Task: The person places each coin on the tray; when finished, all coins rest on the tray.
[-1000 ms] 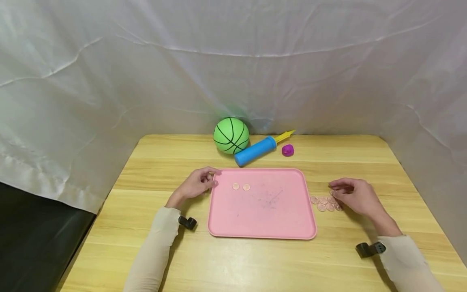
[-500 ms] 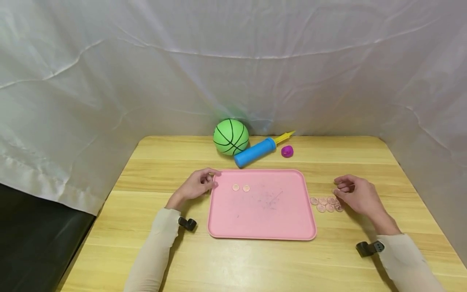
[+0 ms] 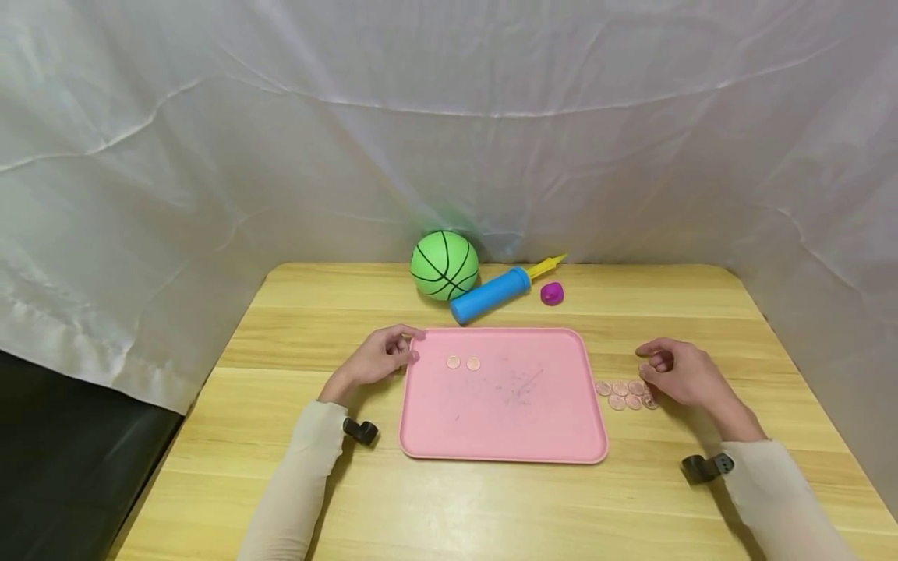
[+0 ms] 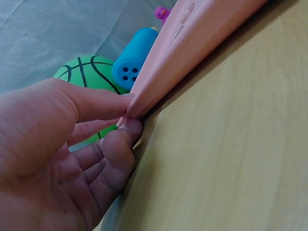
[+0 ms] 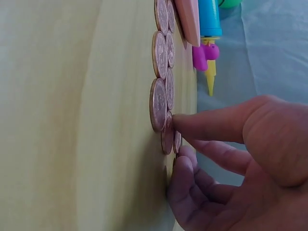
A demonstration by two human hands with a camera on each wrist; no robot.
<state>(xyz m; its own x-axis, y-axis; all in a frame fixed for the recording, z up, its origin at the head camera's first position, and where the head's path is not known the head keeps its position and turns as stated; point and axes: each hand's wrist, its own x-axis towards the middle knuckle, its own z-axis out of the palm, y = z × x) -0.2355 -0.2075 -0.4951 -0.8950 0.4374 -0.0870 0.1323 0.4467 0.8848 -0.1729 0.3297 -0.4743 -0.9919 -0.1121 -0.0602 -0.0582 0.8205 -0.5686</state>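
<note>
My left hand (image 3: pixel 379 357) pinches the upper left corner of the pink tray (image 3: pixel 491 444); in the left wrist view the thumb lies on the rim and fingers curl beneath. On the tray lie two copper-coloured coins, one coin (image 3: pixel 453 362) left of the other coin (image 3: pixel 473 364). Right of the tray, my right hand (image 3: pixel 684 375) pinches a coin (image 5: pixel 178 140) at the far end of a patch of several coins (image 5: pixel 159 103). The right wrist view shows the thumb tip against it and the other fingers curled at its opposite side, close over the table.
Behind the tray stand a green basketball (image 3: pixel 444 265) and a blue hand pump (image 3: pixel 491 294) with a yellow nozzle, touching or nearly so. A purple toy duck (image 3: pixel 552 294) sits right of the pump. Pale cloth (image 3: pixel 449 156) hangs behind the wooden table (image 3: pixel 505 514).
The right hand shifts slightly right, then back left, with its fingertips staying at the far coins. The left hand, the tray and its two coins keep their places.
</note>
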